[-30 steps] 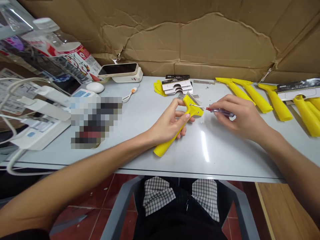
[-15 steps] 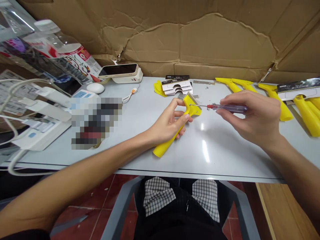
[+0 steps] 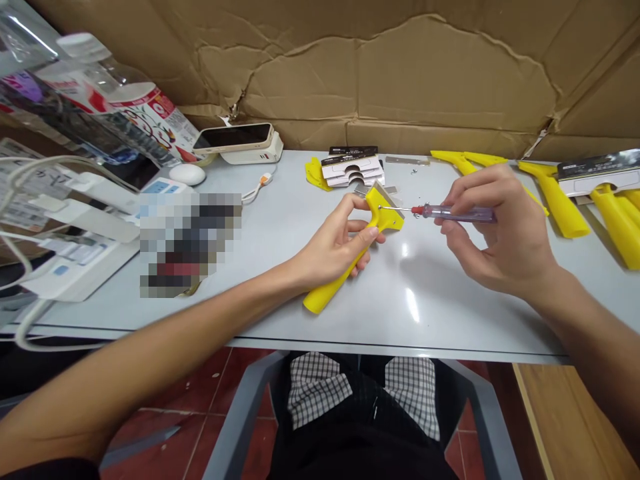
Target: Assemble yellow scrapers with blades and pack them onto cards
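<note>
My left hand (image 3: 336, 250) is wrapped round the neck of a yellow scraper (image 3: 327, 291), whose wide head with a metal blade points up and right. In my right hand (image 3: 505, 233) is a screwdriver (image 3: 467, 213) with a see-through purple handle and a red collar, held between thumb and fingers. Its tip touches a screw on the left side of the scraper head. The other screw sits at the head's right side. Behind the head lie metal blades (image 3: 389, 190) and a stack of black and white cards (image 3: 354, 170) beside a yellow piece (image 3: 315, 173).
Several yellow handles (image 3: 557, 200) and a black and white packet (image 3: 600, 172) lie at the right. Far left stand a power strip (image 3: 75, 280) with cables and plastic bottles (image 3: 155, 120). A phone (image 3: 235, 137) rests at the back, before a cardboard wall (image 3: 310, 87).
My right-hand fingers have loosened and shifted along the screwdriver handle, with the thumb lower. The screwdriver tip stays on the same screw, and my left hand keeps its hold. The view has shifted slightly.
</note>
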A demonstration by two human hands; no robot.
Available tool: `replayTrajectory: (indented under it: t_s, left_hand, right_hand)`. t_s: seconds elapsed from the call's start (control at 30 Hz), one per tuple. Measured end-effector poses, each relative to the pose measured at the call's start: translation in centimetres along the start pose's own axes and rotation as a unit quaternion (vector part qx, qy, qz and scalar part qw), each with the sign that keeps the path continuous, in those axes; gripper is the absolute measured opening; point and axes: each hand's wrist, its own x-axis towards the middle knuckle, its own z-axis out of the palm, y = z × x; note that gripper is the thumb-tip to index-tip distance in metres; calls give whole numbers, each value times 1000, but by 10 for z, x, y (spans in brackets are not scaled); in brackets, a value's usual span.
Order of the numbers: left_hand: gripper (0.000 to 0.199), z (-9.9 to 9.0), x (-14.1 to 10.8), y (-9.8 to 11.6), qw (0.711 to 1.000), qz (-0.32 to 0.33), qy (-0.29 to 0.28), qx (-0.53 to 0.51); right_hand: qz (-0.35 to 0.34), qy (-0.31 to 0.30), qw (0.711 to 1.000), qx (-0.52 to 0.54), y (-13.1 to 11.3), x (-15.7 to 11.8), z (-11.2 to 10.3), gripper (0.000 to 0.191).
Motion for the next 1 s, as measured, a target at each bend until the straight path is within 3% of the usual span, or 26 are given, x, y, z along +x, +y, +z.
replayTrajectory:
  t_s: [0.2,0.33,0.57,0.77,0.9,1.0]
  left_hand:
    - [31,0,0,1,1000,0,4,4]
    - [32,0,-1,0,1000,1,0,3]
    - [38,-1,0,-1,1000,2,2,-9]
    - [34,0,-1,1,1000,-7,12,-5]
    - [34,-1,0,-1,1000,-2,6,-2]
    - [34,-1,0,-1,1000,-5,9,-7]
  right_hand:
    - [-27,20,997,-63,0,2,-6,22]
    - [13,-39,995,-89,1,1,-6,4]
    - [17,-51,998,-40,3,-5,-5,22]
    - [96,-66,989,-91,1,-1,-10,11]
    - [79,-73,991,-79,4,-1,-9,3]
    - [63,-76,993,-60,6,-3,-9,19]
